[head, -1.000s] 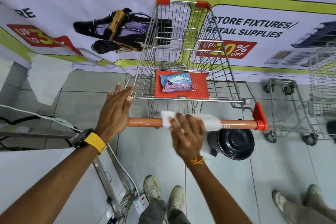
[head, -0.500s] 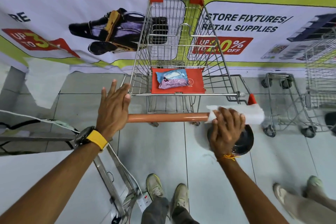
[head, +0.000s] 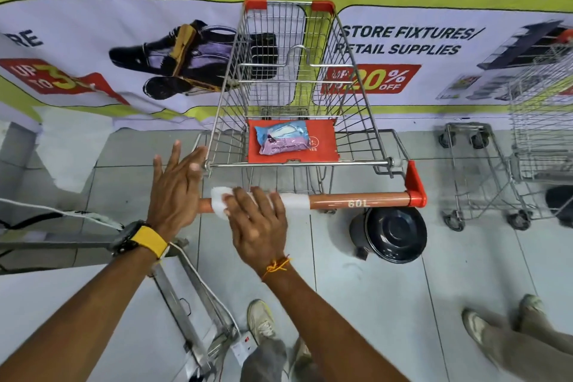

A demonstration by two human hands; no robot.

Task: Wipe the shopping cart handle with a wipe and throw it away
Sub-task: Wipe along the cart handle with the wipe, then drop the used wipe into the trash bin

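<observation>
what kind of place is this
Probably a shop or a retail-supply showroom: a wire shopping cart stands on a tiled floor, a second cart is parked to the right, and a wall banner advertises "store fixtures/retail supplies" with discounts.

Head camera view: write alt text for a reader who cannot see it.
A person's right hand presses a white wipe onto the orange cart handle, beside the left hand resting at its end. A wipes pack lies in the cart.
</observation>
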